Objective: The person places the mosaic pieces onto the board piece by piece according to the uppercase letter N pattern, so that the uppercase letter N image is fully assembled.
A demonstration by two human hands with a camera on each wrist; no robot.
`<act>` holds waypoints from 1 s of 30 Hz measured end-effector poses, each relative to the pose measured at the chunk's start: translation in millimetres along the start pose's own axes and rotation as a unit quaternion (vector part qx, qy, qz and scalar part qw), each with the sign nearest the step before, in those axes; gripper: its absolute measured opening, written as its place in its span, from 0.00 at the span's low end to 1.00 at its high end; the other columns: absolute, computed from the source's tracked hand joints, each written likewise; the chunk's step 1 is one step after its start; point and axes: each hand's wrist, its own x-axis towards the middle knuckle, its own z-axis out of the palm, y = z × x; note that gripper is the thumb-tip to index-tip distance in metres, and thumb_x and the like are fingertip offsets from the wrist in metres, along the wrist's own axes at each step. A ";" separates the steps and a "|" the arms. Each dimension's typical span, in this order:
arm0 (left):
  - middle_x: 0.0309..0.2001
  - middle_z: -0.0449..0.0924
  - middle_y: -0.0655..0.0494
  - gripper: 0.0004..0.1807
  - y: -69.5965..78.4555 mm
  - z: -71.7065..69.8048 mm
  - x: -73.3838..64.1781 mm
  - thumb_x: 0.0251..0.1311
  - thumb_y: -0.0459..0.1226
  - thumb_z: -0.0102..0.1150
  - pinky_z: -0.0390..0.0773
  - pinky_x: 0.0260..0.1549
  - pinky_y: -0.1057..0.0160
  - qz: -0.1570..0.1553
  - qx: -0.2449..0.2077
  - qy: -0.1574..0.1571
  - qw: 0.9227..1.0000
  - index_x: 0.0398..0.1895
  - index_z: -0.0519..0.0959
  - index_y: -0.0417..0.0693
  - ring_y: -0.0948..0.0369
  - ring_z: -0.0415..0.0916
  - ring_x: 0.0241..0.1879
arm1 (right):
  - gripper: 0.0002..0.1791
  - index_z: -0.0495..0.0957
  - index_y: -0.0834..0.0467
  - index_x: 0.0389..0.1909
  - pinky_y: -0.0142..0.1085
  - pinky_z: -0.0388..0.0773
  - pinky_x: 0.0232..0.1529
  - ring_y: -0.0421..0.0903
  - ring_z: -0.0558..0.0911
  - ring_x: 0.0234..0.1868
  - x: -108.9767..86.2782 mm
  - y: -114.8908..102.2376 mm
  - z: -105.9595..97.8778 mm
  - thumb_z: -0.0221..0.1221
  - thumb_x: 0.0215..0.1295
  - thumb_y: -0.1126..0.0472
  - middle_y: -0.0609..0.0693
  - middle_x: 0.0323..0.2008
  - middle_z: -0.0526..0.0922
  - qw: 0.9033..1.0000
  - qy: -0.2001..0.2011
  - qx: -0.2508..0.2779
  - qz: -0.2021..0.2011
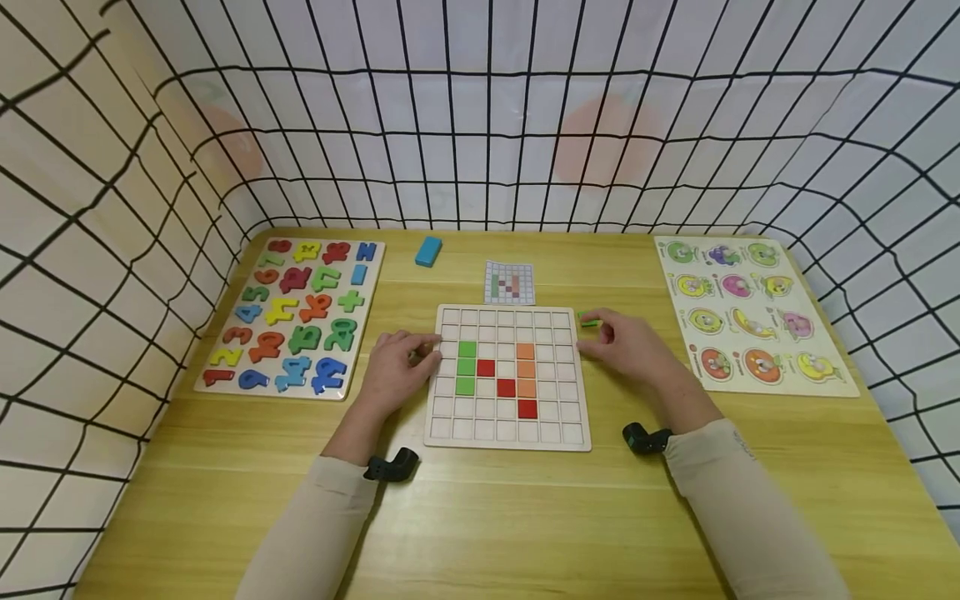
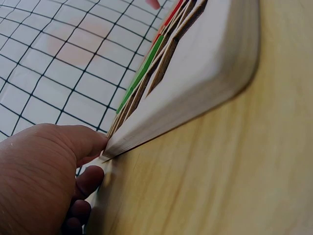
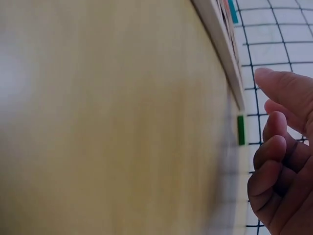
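Observation:
A wooden grid board point(image 1: 485, 429) lies in front of me. It bears a column of three green tiles point(image 1: 466, 367), three red tiles point(image 1: 506, 388) on a diagonal and a column of orange tiles point(image 1: 526, 369). My left hand point(image 1: 395, 367) rests at the board's left edge, thumb and forefinger touching its side; in the left wrist view its other fingers curl below. At the right edge is my right hand point(image 1: 626, 342), its thumb tip close by the board. Beside its forefinger lies a loose green tile point(image 1: 588, 319), also seen on the table in the right wrist view point(image 3: 241, 130).
Behind the board lies a small printed pattern card point(image 1: 510, 283). A blue block point(image 1: 428, 252) lies farther back. On the left is a number puzzle board point(image 1: 292, 321), on the right a fruit puzzle board point(image 1: 750, 312). Black wire mesh point(image 1: 487, 133) fences the table.

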 end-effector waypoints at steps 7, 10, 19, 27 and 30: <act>0.41 0.85 0.50 0.19 0.9 -1.6 0.1 0.67 0.44 0.63 0.65 0.45 0.57 -0.007 -0.003 -0.004 1.000 0.58 0.85 0.51 0.52 0.70 0.42 | 0.27 0.74 0.53 0.65 0.40 0.70 0.39 0.47 0.74 0.31 18.7 16.1 -10.1 0.65 0.69 0.49 0.51 0.33 0.79 1.000 -0.026 -0.006 -0.017; 0.41 0.85 0.51 0.19 0.8 -1.7 0.3 0.66 0.44 0.63 0.65 0.45 0.57 -0.006 -0.001 -0.004 1.000 0.58 0.85 0.51 0.52 0.70 0.42 | 0.27 0.74 0.53 0.66 0.41 0.70 0.40 0.47 0.74 0.32 25.1 21.6 -14.3 0.65 0.69 0.50 0.51 0.34 0.78 0.999 -0.041 0.005 -0.021; 0.41 0.85 0.51 0.18 1.0 -0.5 0.4 0.67 0.44 0.63 0.65 0.45 0.58 -0.014 0.001 -0.006 1.000 0.58 0.85 0.52 0.52 0.69 0.42 | 0.29 0.74 0.55 0.67 0.40 0.69 0.39 0.47 0.72 0.32 36.7 27.9 -20.5 0.65 0.69 0.49 0.51 0.33 0.77 0.997 -0.073 0.037 -0.003; 0.40 0.85 0.51 0.18 1.9 -0.9 0.4 0.66 0.44 0.64 0.64 0.44 0.57 -0.010 -0.001 -0.003 1.000 0.58 0.85 0.52 0.53 0.69 0.41 | 0.27 0.74 0.54 0.65 0.39 0.69 0.37 0.47 0.71 0.30 38.9 28.5 -21.8 0.64 0.69 0.49 0.50 0.32 0.75 0.996 -0.080 0.044 0.010; 0.41 0.85 0.51 0.18 1.9 -0.8 0.0 0.66 0.44 0.64 0.64 0.44 0.57 -0.010 -0.001 -0.004 1.000 0.58 0.85 0.52 0.53 0.69 0.41 | 0.26 0.75 0.54 0.65 0.39 0.68 0.37 0.47 0.71 0.30 38.8 28.3 -21.9 0.64 0.69 0.49 0.49 0.31 0.74 0.996 -0.079 0.046 0.012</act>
